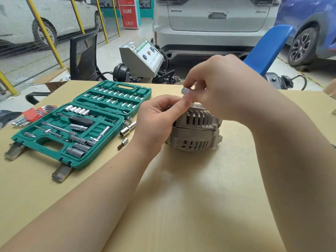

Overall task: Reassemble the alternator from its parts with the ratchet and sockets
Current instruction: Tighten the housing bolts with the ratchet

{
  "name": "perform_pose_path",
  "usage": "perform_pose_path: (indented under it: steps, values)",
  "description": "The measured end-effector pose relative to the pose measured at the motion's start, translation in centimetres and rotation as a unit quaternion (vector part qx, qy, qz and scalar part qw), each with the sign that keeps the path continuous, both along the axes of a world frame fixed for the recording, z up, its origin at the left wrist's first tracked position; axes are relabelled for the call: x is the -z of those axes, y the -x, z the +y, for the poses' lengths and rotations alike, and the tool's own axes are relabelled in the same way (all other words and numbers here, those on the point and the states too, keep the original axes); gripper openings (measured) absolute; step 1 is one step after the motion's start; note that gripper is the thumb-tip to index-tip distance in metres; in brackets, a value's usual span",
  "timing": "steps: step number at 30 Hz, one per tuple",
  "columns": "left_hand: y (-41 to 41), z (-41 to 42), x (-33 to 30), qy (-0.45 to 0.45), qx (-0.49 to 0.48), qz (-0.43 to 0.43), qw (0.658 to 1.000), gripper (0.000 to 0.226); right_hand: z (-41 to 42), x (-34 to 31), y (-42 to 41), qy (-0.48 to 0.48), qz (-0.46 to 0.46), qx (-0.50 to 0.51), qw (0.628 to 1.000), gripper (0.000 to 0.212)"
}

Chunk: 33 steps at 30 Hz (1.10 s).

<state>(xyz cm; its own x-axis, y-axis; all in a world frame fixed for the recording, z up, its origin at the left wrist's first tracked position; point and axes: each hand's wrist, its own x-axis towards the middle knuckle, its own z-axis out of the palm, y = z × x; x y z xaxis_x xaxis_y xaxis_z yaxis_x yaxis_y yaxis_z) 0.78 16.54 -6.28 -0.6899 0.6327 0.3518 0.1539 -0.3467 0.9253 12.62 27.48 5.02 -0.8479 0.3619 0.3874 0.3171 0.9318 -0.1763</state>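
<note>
The alternator (195, 131) stands on the bench (181, 197). The right hand (223, 84) pinches a small metal part (185, 90) above it; the left hand (160, 120) grips its top. A loose pinch could drop the part into the vents.

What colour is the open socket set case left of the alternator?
Dark green, seen clearly in the head view: the socket set case lies open on the table.
</note>
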Motion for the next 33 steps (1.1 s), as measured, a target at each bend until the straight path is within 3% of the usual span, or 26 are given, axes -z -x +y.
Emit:
perform_pose_path:
  steps: [3, 6, 8, 13, 15, 19, 21, 26, 28, 30, 33]
  values:
    - [0.3, -0.4, -0.1, -0.003, 0.022, -0.013, 1.000, 0.012, 1.0, 0.2, -0.4, 0.130, 0.021, -0.089, 0.987, 0.012]
    - [0.3, -0.5, 0.0, 0.010, 0.021, 0.009, 1.000, 0.015, 1.5, 0.3, -0.5, 0.229, 0.039, -0.115, 0.966, 0.011]
    - [0.2, -0.3, 0.0, 0.014, 0.015, 0.025, 0.999, 0.018, 1.6, 0.2, -0.5, 0.211, 0.036, -0.092, 0.972, 0.007]
    - [0.2, 0.0, 0.1, 0.006, -0.003, 0.018, 1.000, 0.013, 0.2, 0.4, 0.2, 0.017, 0.030, 0.001, 0.999, 0.016]
    - [0.4, -0.1, -0.1, -0.004, 0.024, -0.001, 1.000, 0.009, 0.6, 0.4, 0.2, 0.053, 0.039, -0.036, 0.997, 0.010]
    - [0.8, -0.4, -0.3, 0.002, 0.056, 0.005, 0.998, 0.015, 1.7, 0.6, -0.5, 0.260, 0.066, -0.139, 0.953, 0.012]
    - [0.7, -0.4, -0.3, 0.004, 0.056, 0.014, 0.998, 0.014, 1.6, 0.7, -0.4, 0.264, 0.062, -0.128, 0.954, 0.012]
    - [0.5, -0.1, -0.1, -0.022, 0.034, -0.003, 0.999, 0.021, -0.1, 0.5, 0.7, 0.043, 0.021, 0.005, 0.999, 0.017]
    - [0.7, -0.1, -0.1, -0.021, 0.039, -0.011, 0.999, 0.020, -0.2, 0.6, 0.8, 0.022, 0.021, 0.008, 1.000, 0.017]
    - [1.0, -0.2, -0.3, -0.017, 0.061, -0.013, 0.998, 0.010, 0.6, 0.6, 0.5, 0.080, 0.031, -0.047, 0.995, 0.012]
    - [1.1, -0.4, -0.5, -0.007, 0.073, 0.003, 0.997, 0.015, 1.5, 0.6, -0.2, 0.240, 0.055, -0.124, 0.961, 0.013]
